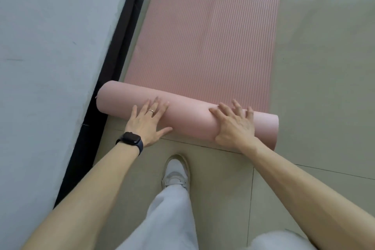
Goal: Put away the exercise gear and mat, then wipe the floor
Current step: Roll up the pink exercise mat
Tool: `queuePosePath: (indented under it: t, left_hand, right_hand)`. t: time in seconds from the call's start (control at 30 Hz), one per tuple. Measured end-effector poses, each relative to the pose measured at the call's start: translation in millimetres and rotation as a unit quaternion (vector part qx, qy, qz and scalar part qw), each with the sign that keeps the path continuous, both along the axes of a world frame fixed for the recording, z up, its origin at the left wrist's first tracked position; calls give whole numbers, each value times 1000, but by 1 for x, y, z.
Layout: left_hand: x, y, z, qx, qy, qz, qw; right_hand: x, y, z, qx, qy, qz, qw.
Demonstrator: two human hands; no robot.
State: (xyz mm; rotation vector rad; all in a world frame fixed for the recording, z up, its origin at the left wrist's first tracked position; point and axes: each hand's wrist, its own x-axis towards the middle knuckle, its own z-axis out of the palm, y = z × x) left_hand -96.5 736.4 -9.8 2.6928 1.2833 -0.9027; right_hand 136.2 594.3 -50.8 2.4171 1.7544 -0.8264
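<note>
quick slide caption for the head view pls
Left hand and right hand press open-palmed on the rolled end of a pink mat on the tiled floor.

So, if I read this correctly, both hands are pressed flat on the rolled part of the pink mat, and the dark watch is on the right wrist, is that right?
Not quite: the head view shows the dark watch on the left wrist, just behind the left hand. The rest holds: that hand and the right hand press flat on the rolled part of the pink mat.

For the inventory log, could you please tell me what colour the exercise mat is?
The mat is pink, finely ribbed; head view shows it best.
</note>
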Motion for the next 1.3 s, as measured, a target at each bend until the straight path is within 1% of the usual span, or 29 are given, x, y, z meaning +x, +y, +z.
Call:
queuePosePath:
  t: [0.07, 0.13, 0.17, 0.23, 0.27, 0.3, 0.33, 0.4, 0.47, 0.53, 0.6, 0.63, 0.67, 0.73, 0.77, 0.83, 0.87, 0.93, 1.0, 1.07, 1.1, 1.13, 1.2, 1.23, 1.3]
  left_hand:
    - [4, 17, -16, -13, -47, 17, 999]
    - [12, 38, -27, -22, -90, 29, 995]
    - [20, 48, -29, -22, -108, 35, 993]
    - [43, 70, -32, -3, -144, 47, 989]
    - [57, 81, -33, 9, -155, 52, 987]
    - [71, 91, -35, 14, -158, 56, 986]
    - [82, 102, -36, 14, -155, 59, 986]
    - [98, 117, -39, 8, -161, 70, 984]
    - [108, 128, -41, 21, -188, 85, 978]
    - [118, 136, -41, 43, -255, 89, 962]
    - [123, 143, -37, 70, -335, 76, 937]
    - [120, 145, -37, 84, -361, 55, 927]
    - [114, 145, -38, 94, -368, 22, 925]
    - [101, 147, -45, 87, -330, -42, 939]
    - [99, 151, -49, 81, -303, -55, 948]
    - [110, 166, -55, 78, -280, -44, 956]
    - [119, 174, -56, 76, -277, -34, 957]
    - [133, 185, -54, 73, -267, -23, 961]
    - [139, 192, -55, 68, -259, -13, 963]
    - [141, 195, -55, 55, -259, 9, 964]
    - [144, 196, -54, 51, -264, 16, 963]
    - [147, 198, -52, 51, -269, 25, 961]
    - [155, 203, -51, 47, -274, 53, 959]
    - [159, 206, -51, 43, -270, 59, 960]
    - [165, 212, -50, 34, -253, 63, 965]
  right_hand:
    - [14, 22, 12, -58, 11, -31, 998]
    - [14, 41, 23, -66, -19, -60, 996]
    - [7, 46, 26, -34, -57, -49, 997]
    - [-11, 42, 25, 60, -131, 11, 989]
    - [-22, 36, 20, 106, -142, 37, 984]
    - [-34, 32, 16, 119, -131, 44, 983]
    - [-44, 29, 11, 109, -117, 26, 987]
    - [-53, 37, 1, 87, -91, -46, 991]
    - [-47, 57, -11, 100, -84, -109, 985]
    - [-33, 79, -19, 121, -86, -158, 976]
    - [-12, 101, -22, 128, -108, -177, 970]
    - [1, 115, -20, 121, -117, -178, 970]
    - [15, 130, -17, 115, -116, -179, 970]
    - [46, 163, -8, 106, -100, -178, 973]
    - [59, 178, -6, 102, -89, -173, 976]
    - [78, 199, -5, 104, -83, -166, 977]
    - [83, 207, -6, 113, -96, -172, 974]
    - [86, 218, -8, 136, -147, -190, 961]
    - [83, 217, -3, 175, -183, -236, 938]
    - [70, 202, 5, 201, -178, -300, 915]
    - [59, 191, 7, 198, -164, -329, 908]
    - [48, 181, 8, 179, -144, -352, 907]
    - [34, 171, 4, 103, -111, -368, 917]
    - [33, 169, 2, 69, -98, -366, 923]
    - [46, 177, -1, 40, -81, -348, 933]
